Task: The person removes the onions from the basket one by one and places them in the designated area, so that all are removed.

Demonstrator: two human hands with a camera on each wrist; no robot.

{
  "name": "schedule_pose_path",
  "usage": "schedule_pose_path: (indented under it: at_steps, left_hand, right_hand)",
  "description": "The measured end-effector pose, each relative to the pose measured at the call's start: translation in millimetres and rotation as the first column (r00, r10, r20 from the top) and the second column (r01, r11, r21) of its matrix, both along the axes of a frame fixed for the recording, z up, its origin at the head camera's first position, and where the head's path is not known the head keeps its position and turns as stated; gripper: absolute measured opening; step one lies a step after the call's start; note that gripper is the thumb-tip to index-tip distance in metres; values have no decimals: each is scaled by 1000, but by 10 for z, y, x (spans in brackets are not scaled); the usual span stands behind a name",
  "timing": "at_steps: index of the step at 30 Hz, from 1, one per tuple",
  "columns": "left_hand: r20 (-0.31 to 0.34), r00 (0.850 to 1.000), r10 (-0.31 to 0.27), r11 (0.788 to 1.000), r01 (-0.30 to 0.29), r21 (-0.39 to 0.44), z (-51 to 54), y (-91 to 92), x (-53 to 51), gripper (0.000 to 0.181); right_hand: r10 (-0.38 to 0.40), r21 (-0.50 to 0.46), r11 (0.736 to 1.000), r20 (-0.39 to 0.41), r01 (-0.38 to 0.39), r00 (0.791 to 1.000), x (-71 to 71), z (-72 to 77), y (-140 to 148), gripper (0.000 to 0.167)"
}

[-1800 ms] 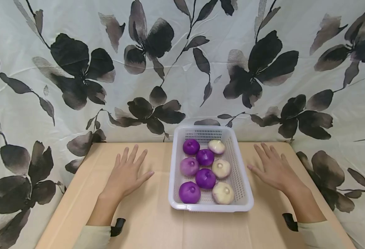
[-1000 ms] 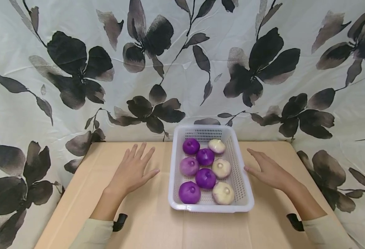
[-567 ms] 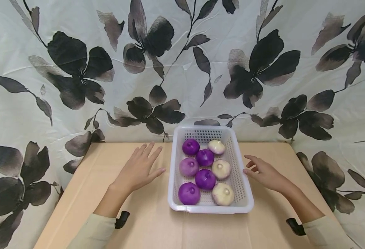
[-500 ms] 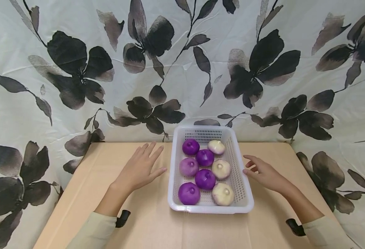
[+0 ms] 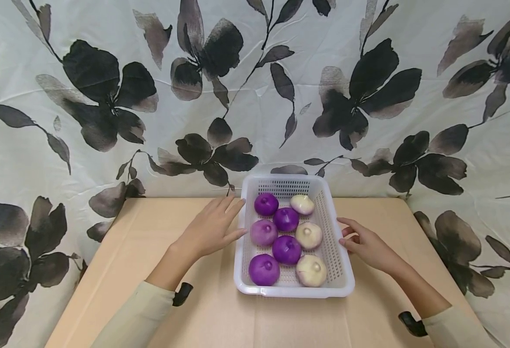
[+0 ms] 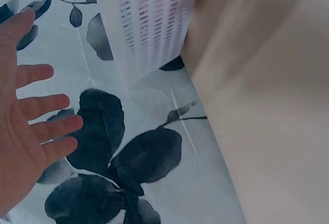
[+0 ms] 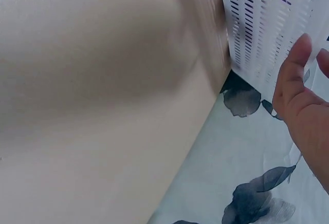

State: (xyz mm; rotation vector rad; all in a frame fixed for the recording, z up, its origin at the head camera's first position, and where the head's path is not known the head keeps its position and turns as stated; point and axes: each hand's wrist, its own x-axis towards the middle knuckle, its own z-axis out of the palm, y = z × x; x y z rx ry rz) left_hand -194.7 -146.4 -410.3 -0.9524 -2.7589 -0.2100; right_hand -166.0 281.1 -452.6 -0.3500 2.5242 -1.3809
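A white perforated plastic basket stands on the table, with its slotted side wall filling the top of the left wrist view. Inside it lie several purple onions and 3 pale, white-skinned onions. My left hand reaches the basket's left rim, fingers extended; the left wrist view shows the fingers spread and holding nothing. At the right rim, my right hand has its thumb and bent index finger close to the basket edge. Whether those fingertips touch the rim I cannot tell.
The light wooden-coloured table ends just behind the basket. A white cloth with dark flower print hangs behind and around it. Dark straps sit at both wrists, below beige sleeves.
My left hand has moved right, from the table's left part to the basket's left rim. My right hand has shifted left to the right rim, its fingers bending. Basket and onions stay put.
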Motion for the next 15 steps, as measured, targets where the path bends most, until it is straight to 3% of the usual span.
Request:
schedule_pose_path:
  at_steps: [3, 7, 11, 15]
  left_hand:
    - [11, 1000, -28, 1000, 28, 5, 6, 70, -16, 73]
    - [96, 993, -70, 996, 65, 56, 24, 162, -5, 73]
    - [205, 970, -129, 988, 108, 113, 54, 255, 16, 75]
    - [266, 943, -200, 975, 164, 151, 62, 363, 14, 75]
  right_hand:
    - [5, -24, 1000, 17, -5, 1000, 0, 9, -1, 60]
    - [6, -30, 1000, 22, -5, 1000, -13, 13, 1, 60]
    - [6, -25, 1000, 17, -6, 1000, -21, 11, 8, 61]
    - [5, -22, 1000, 14, -4, 1000, -22, 3, 21, 61]
